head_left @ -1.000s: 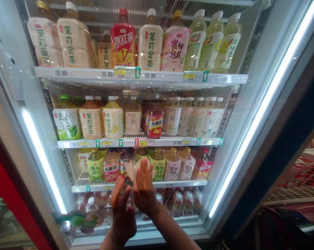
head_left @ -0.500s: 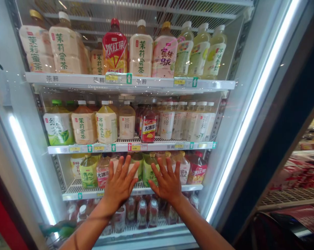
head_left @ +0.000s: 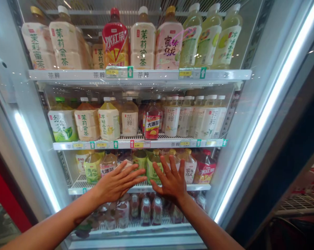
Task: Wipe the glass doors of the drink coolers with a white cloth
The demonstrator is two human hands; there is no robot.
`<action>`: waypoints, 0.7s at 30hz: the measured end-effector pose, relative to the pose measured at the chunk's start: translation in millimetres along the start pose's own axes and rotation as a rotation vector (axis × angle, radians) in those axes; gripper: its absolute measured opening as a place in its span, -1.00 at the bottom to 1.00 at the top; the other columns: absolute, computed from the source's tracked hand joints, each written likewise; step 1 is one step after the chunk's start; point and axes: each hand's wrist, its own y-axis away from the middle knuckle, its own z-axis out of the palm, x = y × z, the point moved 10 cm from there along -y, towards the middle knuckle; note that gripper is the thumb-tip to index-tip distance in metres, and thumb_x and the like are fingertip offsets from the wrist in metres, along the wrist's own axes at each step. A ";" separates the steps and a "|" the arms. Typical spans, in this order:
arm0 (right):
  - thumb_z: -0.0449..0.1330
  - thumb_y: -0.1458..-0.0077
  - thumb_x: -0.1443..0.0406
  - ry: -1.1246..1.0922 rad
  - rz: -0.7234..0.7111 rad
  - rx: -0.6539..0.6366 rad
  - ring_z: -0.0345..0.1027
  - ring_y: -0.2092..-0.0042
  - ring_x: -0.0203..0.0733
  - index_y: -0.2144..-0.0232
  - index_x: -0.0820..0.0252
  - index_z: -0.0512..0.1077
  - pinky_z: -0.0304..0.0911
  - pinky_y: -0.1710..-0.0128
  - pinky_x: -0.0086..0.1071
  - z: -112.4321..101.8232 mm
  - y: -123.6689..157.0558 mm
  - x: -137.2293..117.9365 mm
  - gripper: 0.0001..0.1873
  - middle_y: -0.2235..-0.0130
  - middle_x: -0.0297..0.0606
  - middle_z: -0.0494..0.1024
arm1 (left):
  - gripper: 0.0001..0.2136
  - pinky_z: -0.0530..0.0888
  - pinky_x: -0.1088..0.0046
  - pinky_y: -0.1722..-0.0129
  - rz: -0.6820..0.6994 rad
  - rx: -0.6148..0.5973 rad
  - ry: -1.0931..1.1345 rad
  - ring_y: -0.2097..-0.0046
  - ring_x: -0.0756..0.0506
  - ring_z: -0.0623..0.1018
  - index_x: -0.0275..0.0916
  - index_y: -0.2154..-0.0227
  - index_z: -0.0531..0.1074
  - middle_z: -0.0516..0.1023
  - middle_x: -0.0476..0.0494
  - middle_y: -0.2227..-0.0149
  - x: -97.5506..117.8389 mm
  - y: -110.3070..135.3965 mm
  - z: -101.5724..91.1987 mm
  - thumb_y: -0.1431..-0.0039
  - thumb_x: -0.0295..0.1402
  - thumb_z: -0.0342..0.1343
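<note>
While the left hand [head_left: 117,184] slants rightward at lower centre, fingers spread, the right hand [head_left: 174,183] splays beside it; both look empty, so nothing appears picked up. Just beyond them, a yellow-capped, light-green plastic bottle [head_left: 152,164] stands upright on a white wire shelf [head_left: 74,191]. Around it, a white, lit cooler [head_left: 274,52] contains a large red plastic bottle [head_left: 115,41], upper centre, and small dark bottles [head_left: 145,211], bottom centre.

1. The left grip [head_left: 120,182], a bare, slender-fingered human hand, meets an uncovered left forearm [head_left: 56,224] with a small dark patch [head_left: 79,220], mark or shadow unclear.
2. The right grip [head_left: 172,180], likewise bare, joins a tapering, uncovered right forearm [head_left: 201,220].
</note>
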 end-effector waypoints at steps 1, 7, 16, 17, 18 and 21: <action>0.18 -0.21 0.05 0.004 -0.001 -0.002 -0.34 -0.51 0.16 -0.44 0.12 -0.03 -0.41 -0.44 0.27 0.3 0.8 -0.1 -0.13 -0.50 -0.18 -0.17 | -0.41 -0.15 0.07 -0.49 -0.023 0.009 0.000 -0.51 -0.17 -0.16 -0.04 -0.39 0.09 -0.08 0.05 -0.50 -5.6 -1.3 -2.1 -0.33 -0.21 0.00; 0.24 -0.16 0.07 0.008 0.003 -0.005 -0.28 -0.50 0.18 -0.39 0.09 0.15 -0.31 -0.43 0.30 0.4 4.7 1.1 -0.19 -0.46 -0.13 0.03 | -0.33 -0.06 -0.01 -0.47 -0.229 0.062 -0.033 -0.50 -0.30 -0.10 -0.18 -0.41 0.04 0.00 -0.22 -0.48 -38.1 -5.9 -11.6 -0.28 -0.26 0.07; 0.23 -0.19 0.11 -0.008 -0.001 0.015 -0.26 -0.50 0.12 -0.39 0.09 0.13 -0.33 -0.45 0.24 -5.7 1.5 0.5 -0.21 -0.47 -0.16 -0.02 | -0.31 -0.12 -0.02 -0.48 -0.199 0.072 0.014 -0.51 -0.28 -0.17 -0.17 -0.41 0.04 -0.02 -0.19 -0.48 -46.0 -16.6 -19.4 -0.29 -0.17 0.09; 0.22 -0.20 0.10 -0.012 -0.001 0.021 -0.27 -0.50 0.12 -0.40 0.09 0.11 -0.35 -0.45 0.23 -6.4 1.1 0.2 -0.21 -0.48 -0.17 -0.07 | -0.31 -0.12 -0.01 -0.48 -0.215 0.062 0.003 -0.51 -0.29 -0.16 -0.25 -0.40 0.06 -0.02 -0.26 -0.48 -44.0 -15.8 -16.8 -0.29 -0.16 0.09; 0.21 -0.21 0.10 -0.015 0.000 0.024 -0.26 -0.50 0.11 -0.41 0.09 0.09 -0.36 -0.46 0.22 -6.8 0.7 0.0 -0.20 -0.48 -0.18 -0.09 | -0.33 -0.12 0.01 -0.48 -0.189 0.050 -0.002 -0.51 -0.28 -0.16 -0.30 -0.39 0.09 -0.04 -0.28 -0.48 -38.1 -15.2 -13.9 -0.30 -0.15 0.08; 0.20 -0.22 0.11 -0.023 0.005 0.026 -0.25 -0.50 0.10 -0.42 0.08 0.05 -0.35 -0.46 0.22 -7.0 0.1 -0.3 -0.19 -0.48 -0.19 -0.08 | -0.40 -0.13 0.11 -0.49 0.009 0.017 0.017 -0.51 -0.19 -0.19 -0.17 -0.37 0.15 -0.12 -0.06 -0.50 -22.1 -15.9 -11.5 -0.32 -0.14 0.04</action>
